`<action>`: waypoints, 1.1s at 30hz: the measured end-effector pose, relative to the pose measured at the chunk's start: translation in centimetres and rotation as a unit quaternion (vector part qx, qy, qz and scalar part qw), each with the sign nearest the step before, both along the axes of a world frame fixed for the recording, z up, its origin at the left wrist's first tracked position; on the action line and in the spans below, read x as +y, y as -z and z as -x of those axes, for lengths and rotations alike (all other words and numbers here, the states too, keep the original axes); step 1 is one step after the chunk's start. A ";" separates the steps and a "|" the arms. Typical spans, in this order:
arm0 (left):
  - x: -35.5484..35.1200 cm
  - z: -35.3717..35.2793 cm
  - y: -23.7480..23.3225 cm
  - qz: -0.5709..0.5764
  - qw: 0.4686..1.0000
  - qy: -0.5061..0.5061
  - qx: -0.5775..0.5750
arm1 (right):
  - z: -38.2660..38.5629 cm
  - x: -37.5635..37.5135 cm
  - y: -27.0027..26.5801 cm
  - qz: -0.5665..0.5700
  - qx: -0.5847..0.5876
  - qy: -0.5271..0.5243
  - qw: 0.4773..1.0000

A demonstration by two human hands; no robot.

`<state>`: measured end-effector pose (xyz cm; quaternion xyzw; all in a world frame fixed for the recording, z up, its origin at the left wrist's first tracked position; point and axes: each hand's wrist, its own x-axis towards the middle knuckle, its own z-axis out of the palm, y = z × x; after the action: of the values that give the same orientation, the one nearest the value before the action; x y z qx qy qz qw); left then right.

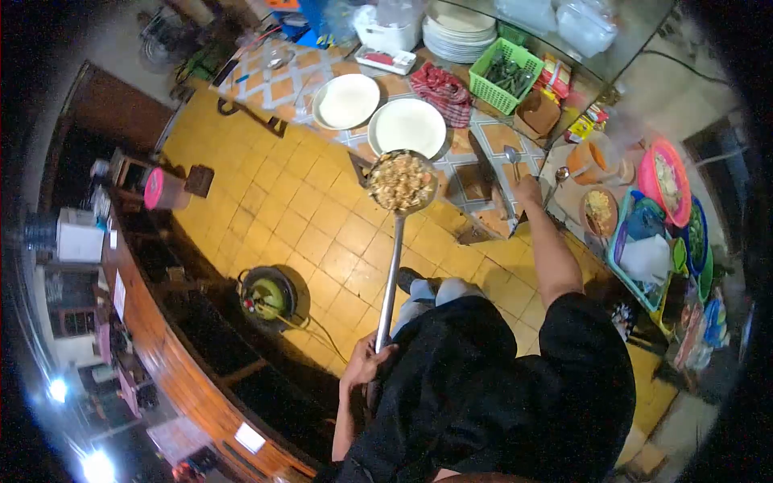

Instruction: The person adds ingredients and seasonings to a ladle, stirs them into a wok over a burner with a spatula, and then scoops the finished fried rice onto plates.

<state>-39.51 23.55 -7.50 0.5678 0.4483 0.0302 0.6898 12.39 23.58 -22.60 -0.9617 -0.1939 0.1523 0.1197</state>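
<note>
My left hand [368, 360] is closed around the long metal handle of a small wok [399, 241], held out over the floor. Fried rice [400, 182] in orange-brown grains fills its bowl, which is close to the table edge. Just beyond it in view sits a cream plate [408, 129], with a second pale plate [346, 101] to its left. My right hand [529, 191] reaches to the tiled table, fingers closed at the handle end of a metal spoon [513, 154]. Another spoon [561, 173] lies to the right of that hand.
A green basket [506, 76], red checked cloth [440, 94] and stacked plates [459, 36] stand along the table's back. An orange container [594, 158], pink basin [665, 179] and brown bowl [598, 212] are at right. A green gas cylinder [270, 296] stands on the yellow floor, beside a wooden counter [185, 370].
</note>
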 end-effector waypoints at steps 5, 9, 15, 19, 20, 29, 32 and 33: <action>6.7 -5.1 -3.8 -0.038 0.987 0.155 -0.002 | 2.4 -6.5 -2.6 -0.255 0.074 0.095 0.959; 10.6 -8.9 -2.7 0.009 0.969 0.247 -0.028 | 6.1 -8.6 -8.5 -0.511 0.149 0.259 0.806; 13.1 -14.8 -4.4 0.049 0.949 0.312 -0.017 | 7.6 -8.5 -17.5 -0.704 0.017 0.201 0.681; 14.1 -17.3 -3.9 0.060 0.933 0.355 -0.016 | 7.3 -7.6 -20.7 -0.623 -0.093 0.137 0.765; 14.1 -17.7 -4.0 0.059 0.931 0.359 -0.017 | 6.8 -7.5 -20.4 -0.572 -0.160 0.075 0.801; 13.9 -19.9 -5.3 0.022 0.915 0.402 -0.006 | 5.0 -6.3 -17.1 -0.398 -0.273 -0.066 0.874; 13.6 -20.1 -5.5 0.015 0.920 0.391 0.036 | 5.2 -6.1 -16.1 -0.522 -0.153 0.088 0.834; 13.6 -20.0 -5.0 0.007 0.916 0.399 0.024 | 5.1 -6.4 -16.1 -0.556 -0.117 0.123 0.814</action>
<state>-19.50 37.12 -2.54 0.6955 0.2008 -0.2646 0.6371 7.32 17.20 -6.48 -0.7579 -0.1377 -0.1113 0.6278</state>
